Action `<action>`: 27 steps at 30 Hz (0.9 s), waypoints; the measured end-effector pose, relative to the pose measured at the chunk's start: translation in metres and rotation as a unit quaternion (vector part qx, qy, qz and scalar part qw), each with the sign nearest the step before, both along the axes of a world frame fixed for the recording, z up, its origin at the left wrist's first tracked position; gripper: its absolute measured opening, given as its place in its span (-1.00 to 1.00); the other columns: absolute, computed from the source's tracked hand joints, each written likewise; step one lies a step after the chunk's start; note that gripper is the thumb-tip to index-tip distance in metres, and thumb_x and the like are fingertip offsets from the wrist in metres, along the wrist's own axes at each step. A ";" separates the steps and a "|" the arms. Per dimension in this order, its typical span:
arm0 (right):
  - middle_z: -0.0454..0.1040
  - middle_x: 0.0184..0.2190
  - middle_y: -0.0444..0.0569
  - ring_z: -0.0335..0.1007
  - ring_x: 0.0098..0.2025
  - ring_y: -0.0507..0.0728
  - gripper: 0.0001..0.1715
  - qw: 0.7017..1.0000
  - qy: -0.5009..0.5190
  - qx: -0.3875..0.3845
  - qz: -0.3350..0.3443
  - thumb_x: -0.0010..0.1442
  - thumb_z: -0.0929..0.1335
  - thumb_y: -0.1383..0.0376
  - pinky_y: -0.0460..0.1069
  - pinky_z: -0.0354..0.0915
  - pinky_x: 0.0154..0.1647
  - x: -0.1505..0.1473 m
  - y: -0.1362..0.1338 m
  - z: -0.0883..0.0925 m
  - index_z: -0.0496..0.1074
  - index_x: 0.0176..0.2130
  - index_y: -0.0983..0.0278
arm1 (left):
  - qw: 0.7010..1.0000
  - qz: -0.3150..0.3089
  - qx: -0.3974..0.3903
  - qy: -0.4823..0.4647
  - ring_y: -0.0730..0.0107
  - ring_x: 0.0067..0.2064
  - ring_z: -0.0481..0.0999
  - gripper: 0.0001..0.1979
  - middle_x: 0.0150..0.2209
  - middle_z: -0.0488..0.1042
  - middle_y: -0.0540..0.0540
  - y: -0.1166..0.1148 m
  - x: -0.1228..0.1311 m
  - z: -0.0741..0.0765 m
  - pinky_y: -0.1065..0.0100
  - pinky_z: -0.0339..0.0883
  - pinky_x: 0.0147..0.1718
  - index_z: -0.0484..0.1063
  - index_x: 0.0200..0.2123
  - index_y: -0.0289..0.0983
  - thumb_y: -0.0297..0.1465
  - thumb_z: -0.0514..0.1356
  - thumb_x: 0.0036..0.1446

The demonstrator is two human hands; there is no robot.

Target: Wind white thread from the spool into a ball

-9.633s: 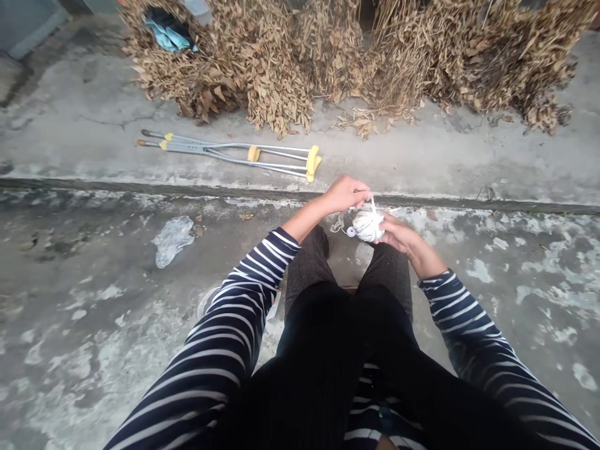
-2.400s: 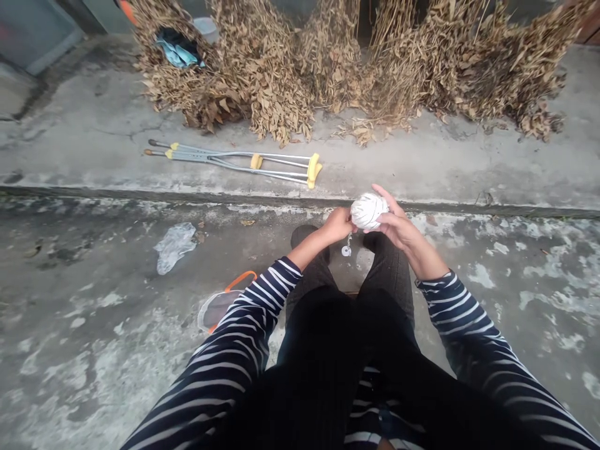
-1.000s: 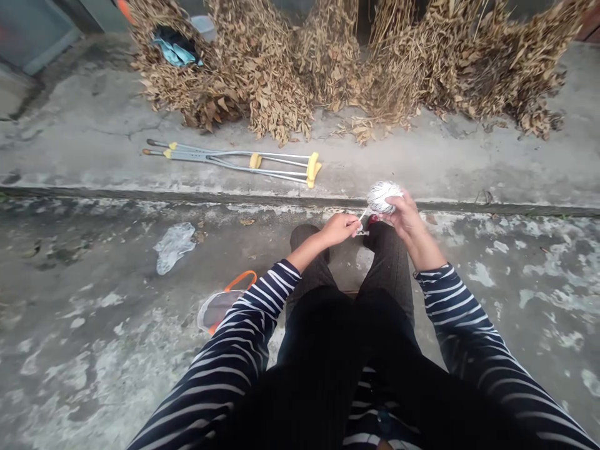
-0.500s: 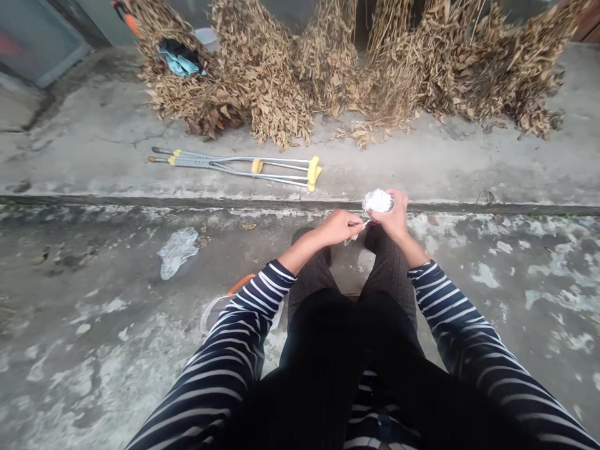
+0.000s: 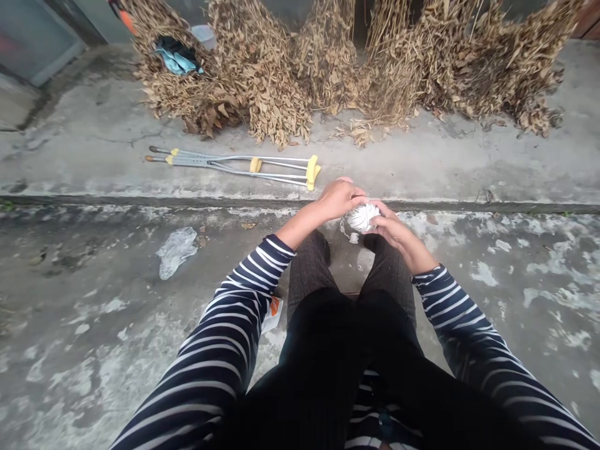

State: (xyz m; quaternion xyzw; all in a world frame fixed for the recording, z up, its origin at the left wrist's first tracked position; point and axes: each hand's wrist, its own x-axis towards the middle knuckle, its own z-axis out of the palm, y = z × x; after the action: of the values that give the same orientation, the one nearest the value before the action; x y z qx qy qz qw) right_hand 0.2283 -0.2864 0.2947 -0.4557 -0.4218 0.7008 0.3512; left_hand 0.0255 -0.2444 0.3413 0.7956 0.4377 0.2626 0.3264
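Both hands (image 5: 338,199) (image 5: 392,229) now around ball (image 5: 360,217)

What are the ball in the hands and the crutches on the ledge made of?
Ball: white, matte, built of wound strands, likely string or plastic twine; the wrapped layers show. Crutches: thin grey tubes with a dull metallic sheen, probably aluminium. Their yellow pads look like foam or rubber.
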 end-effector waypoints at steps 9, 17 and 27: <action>0.60 -0.20 -0.06 0.54 -0.24 0.19 -0.39 0.994 0.097 -0.030 0.040 -0.12 0.49 0.25 0.09 0.57 -0.32 0.011 -0.001 0.016 0.41 -0.02 0.15 | 0.999 0.016 0.045 -0.021 0.35 -0.21 0.50 -0.77 -0.30 0.64 -0.05 0.005 0.001 -0.010 0.20 0.28 0.14 0.64 -0.34 -0.23 -0.31 0.21 0.29; 0.64 -0.08 0.02 0.57 0.00 0.34 -0.34 0.990 0.136 -0.006 -0.028 -0.10 0.48 0.20 0.27 0.60 -0.10 0.007 -0.003 0.033 0.40 0.03 0.15 | 0.989 0.080 -0.076 -0.102 0.28 -0.20 0.55 -0.75 -0.36 0.63 -0.08 0.003 0.008 -0.068 0.34 0.34 -0.11 0.61 -0.34 -0.33 -0.37 0.15 0.25; 0.53 -0.08 -0.01 0.51 -0.04 0.31 -0.36 0.986 0.011 0.119 -0.114 -0.08 0.52 0.12 0.29 0.56 -0.11 0.035 0.027 0.036 0.35 -0.01 0.11 | 0.950 0.021 -0.269 -0.156 0.48 -0.45 0.44 -0.72 -0.54 0.53 -0.04 -0.040 0.020 -0.085 0.44 0.28 -0.31 0.48 -0.54 -0.32 -0.35 0.20 0.19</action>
State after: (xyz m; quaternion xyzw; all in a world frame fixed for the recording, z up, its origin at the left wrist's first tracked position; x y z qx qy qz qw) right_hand 0.2633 -0.2593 0.3306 -0.4482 -0.4436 0.6059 0.4851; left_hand 0.0459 -0.2841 0.2560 0.6176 0.4526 0.2633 0.5869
